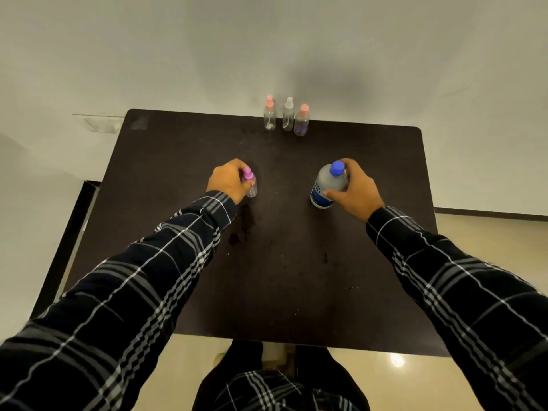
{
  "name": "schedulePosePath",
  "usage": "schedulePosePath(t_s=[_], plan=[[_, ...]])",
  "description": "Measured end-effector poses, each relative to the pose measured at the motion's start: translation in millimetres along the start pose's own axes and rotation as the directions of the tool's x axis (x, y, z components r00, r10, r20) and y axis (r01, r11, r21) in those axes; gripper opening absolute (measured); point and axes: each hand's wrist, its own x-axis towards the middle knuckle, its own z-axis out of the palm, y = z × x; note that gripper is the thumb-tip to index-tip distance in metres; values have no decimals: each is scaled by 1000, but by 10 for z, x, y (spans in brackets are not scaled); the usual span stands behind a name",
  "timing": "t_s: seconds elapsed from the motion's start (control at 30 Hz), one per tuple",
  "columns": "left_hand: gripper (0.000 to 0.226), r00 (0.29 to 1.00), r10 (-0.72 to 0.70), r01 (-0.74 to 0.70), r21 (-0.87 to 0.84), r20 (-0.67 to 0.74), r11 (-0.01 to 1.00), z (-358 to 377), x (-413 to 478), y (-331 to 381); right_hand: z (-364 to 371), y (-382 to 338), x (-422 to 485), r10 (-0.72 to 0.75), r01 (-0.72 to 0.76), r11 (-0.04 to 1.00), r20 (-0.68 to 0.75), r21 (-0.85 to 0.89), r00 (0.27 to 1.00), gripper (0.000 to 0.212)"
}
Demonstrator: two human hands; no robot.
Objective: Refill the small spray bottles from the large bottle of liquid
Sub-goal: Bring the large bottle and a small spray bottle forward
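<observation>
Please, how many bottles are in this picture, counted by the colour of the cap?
pink-capped spray bottles: 2
white-capped spray bottle: 1
purple-capped spray bottle, gripped by the left hand: 1
blue-capped large bottle, gripped by the right hand: 1
Total: 5

Small bottle (251, 186) left, large bottle (327, 185) right; three bottles (287, 117) behind.

Dim, soft-focus wide-angle view; lamp glare (397, 360) on glossy floor (480, 292).

Head view, steeply downward over table (370, 161).
</observation>
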Motion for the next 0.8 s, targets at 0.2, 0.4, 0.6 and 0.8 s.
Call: schedulePosePath(t_s=[0.2, 0.4, 0.6, 0.8], plan=[[18, 999, 16, -17, 7, 36, 1000, 27, -406, -100, 196, -12, -378, -13, 13, 1000, 19, 16, 1000, 63], [18, 997, 49, -50, 36, 52, 998, 41, -737, -165, 270, -15, -732, 1, -2, 1000, 25, 28, 1000, 64], [17, 999, 34, -36, 67, 37, 997, -9, -990, -252, 292, 59, -857, -13, 12, 998, 15, 58, 1000, 62], [17, 1000, -13, 14, 52, -25, 999, 90, -1163, -309, 282, 230, -914, -48, 46, 998, 56, 39, 997, 69]])
